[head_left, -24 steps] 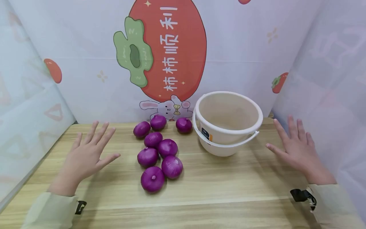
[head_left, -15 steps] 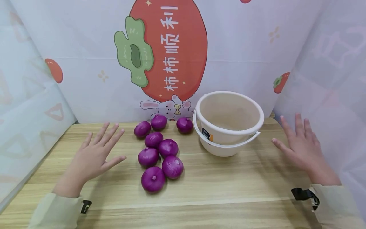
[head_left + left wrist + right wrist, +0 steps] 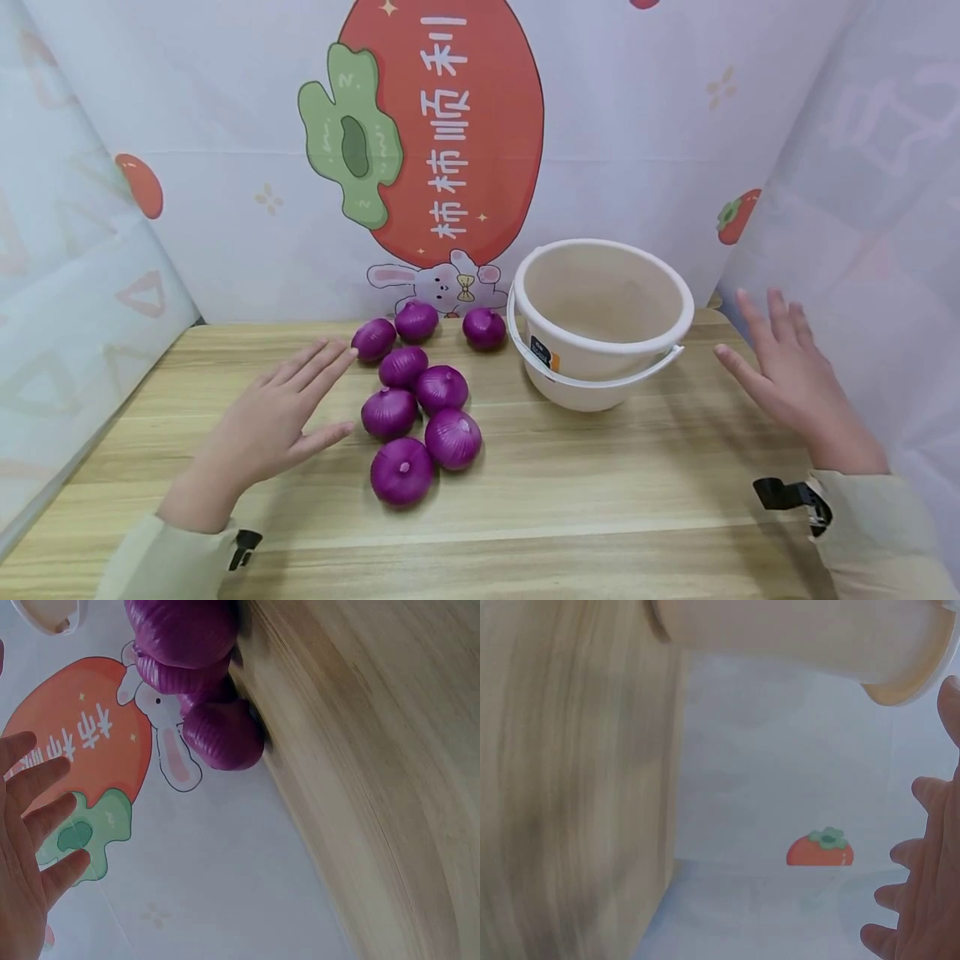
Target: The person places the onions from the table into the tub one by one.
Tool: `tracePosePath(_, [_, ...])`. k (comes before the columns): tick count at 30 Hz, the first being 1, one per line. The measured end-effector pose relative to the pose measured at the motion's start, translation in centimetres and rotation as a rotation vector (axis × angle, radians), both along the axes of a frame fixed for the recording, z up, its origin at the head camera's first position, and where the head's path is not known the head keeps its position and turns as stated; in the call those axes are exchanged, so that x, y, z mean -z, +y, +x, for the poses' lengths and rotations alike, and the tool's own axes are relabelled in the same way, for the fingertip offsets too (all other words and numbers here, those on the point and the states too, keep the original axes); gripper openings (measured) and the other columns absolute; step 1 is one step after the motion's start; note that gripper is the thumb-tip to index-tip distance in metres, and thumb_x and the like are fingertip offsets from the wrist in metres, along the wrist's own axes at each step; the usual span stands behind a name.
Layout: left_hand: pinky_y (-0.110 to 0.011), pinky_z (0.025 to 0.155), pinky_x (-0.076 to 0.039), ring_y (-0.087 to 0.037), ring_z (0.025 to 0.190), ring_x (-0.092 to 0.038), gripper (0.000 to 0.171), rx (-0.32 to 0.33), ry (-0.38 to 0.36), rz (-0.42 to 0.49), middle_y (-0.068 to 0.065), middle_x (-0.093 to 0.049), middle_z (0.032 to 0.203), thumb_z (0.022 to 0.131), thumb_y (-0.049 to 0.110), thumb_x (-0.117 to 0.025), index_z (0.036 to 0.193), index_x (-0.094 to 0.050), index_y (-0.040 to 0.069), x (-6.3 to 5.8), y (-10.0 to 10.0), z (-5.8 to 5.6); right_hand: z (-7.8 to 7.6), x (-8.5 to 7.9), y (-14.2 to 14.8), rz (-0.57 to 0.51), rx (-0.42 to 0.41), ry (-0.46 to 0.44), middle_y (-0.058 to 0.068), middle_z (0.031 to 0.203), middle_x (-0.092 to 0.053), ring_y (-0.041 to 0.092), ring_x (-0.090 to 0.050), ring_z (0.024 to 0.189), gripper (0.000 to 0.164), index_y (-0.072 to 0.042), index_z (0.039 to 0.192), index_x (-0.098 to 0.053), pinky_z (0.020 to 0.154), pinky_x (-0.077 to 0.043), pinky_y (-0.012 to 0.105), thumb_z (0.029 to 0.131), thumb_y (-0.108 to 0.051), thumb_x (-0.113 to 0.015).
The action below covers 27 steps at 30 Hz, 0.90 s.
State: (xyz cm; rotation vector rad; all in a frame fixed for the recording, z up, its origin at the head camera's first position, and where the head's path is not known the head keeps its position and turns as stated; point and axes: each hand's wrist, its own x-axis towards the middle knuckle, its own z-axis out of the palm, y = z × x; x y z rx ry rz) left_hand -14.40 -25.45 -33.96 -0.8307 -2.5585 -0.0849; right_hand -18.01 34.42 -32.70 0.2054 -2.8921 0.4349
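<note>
Several purple onions (image 3: pixel 387 412) lie in a loose cluster on the wooden table, left of a cream bucket (image 3: pixel 600 367). One more onion (image 3: pixel 483 328) sits apart at the back, near the bucket. My left hand (image 3: pixel 273 417) is just left of the cluster, palm down, fingers straight and holding nothing; its fingertips reach close to the onions. In the left wrist view that hand (image 3: pixel 26 847) shows at the left edge, with onions (image 3: pixel 223 735) above and to its right. My right hand (image 3: pixel 795 387) hovers right of the bucket, fingers spread, with nothing in it.
The bucket's white handle (image 3: pixel 592 383) hangs down over its front side. A printed cloth (image 3: pixel 615 108) stands behind the table (image 3: pixel 555 517), and more cloth (image 3: pixel 892 250) closes off the sides. Both wrists carry black straps.
My left hand has moved right toward the onions, and its spread fingers have come closer together. The right hand has shifted slightly right and up. Onions and bucket stay in place.
</note>
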Motion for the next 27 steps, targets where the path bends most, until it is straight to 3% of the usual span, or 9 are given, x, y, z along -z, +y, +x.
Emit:
tracePosePath(4, [-0.057,0.097,-0.05,-0.036,0.137,-0.046,0.078,0.07,0.025,0.025,-0.008,-0.051,0.148,0.087,0.055,-0.067,0.149,-0.046,0.012,0.1,0.9,0.2,-0.1,-0.3,-0.4,-0.04,-0.023,0.004,0.012,0.165,0.022,0.045,0.021,0.15,0.078,-0.024,0.16,0.005,0.089,-0.017,0.089,0.103,-0.044,-0.045])
tracePosePath(10, [-0.054,0.092,-0.054,-0.034,0.134,-0.05,0.073,0.125,0.038,0.038,-0.01,-0.055,0.145,0.091,0.061,-0.059,0.143,-0.052,0.009,0.5,2.0,0.5,-0.4,-0.6,-1.2,-0.084,-0.061,0.022,0.012,0.165,0.02,0.045,0.019,0.15,0.077,-0.025,0.161,0.002,0.097,-0.012,0.087,0.103,-0.042,-0.046])
tracePosePath(15, [-0.052,0.089,-0.056,-0.032,0.132,-0.052,0.072,0.145,0.039,0.059,-0.01,-0.058,0.141,0.092,0.061,-0.058,0.14,-0.055,0.007,0.8,2.5,0.4,-0.6,-0.9,-1.8,-0.108,-0.097,0.046,0.01,0.166,0.018,0.044,0.018,0.151,0.075,-0.026,0.161,0.001,0.1,-0.008,0.086,0.103,-0.04,-0.045])
tracePosePath(21, [-0.052,0.085,-0.057,-0.032,0.128,-0.056,0.074,0.155,0.024,0.066,-0.01,-0.061,0.138,0.087,0.062,-0.063,0.137,-0.058,0.008,1.2,3.2,0.7,-0.8,-0.8,-2.7,-0.182,-0.216,0.135,0.019,0.167,0.006,0.046,0.011,0.152,0.073,-0.021,0.161,-0.008,0.109,0.0,0.08,0.102,-0.031,-0.05])
tracePosePath(27, [-0.052,0.08,-0.059,-0.031,0.129,-0.056,0.079,0.144,-0.011,0.067,-0.008,-0.06,0.139,0.082,0.065,-0.068,0.138,-0.057,0.01,1.6,3.7,1.1,-1.1,-1.0,-3.5,-0.2,-0.25,0.15,0.018,0.167,0.002,0.044,0.009,0.153,0.073,-0.022,0.161,-0.01,0.111,0.0,0.078,0.102,-0.032,-0.051])
